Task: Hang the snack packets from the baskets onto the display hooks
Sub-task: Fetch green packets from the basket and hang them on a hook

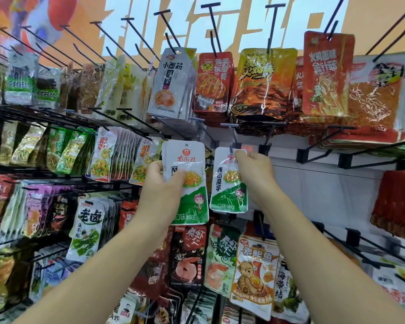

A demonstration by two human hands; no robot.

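Both hands are raised to the middle row of a wall display packed with hanging snacks.

The left hand (161, 183) grips a small stack (192, 204) of white-and-green packets by its left edge, with the thumb curled across the front and the fingers behind. The stack stands upright, its hang hole clear at the top, and hangs on nothing.

Just to its right, the right hand (253, 169) pinches the top right corner of a single matching packet (228, 195) between thumb and fingers. The top of this packet sits at the tip of a black hook (233, 136) that juts out towards the camera. Whether the hook has gone through the hole I cannot tell. The packet hangs nearly straight and is apart from the stack.

Above them a grey packet (171, 85), red packets (213, 83) and a yellow packet (262, 83) hang on the upper row. To the right, bare hooks (318, 150) stick out from the white back panel (313, 183). Below the hands hangs an orange packet (255, 272) with an elephant on it. To the left, rows of green and yellow packets (66, 150) fill the hooks.
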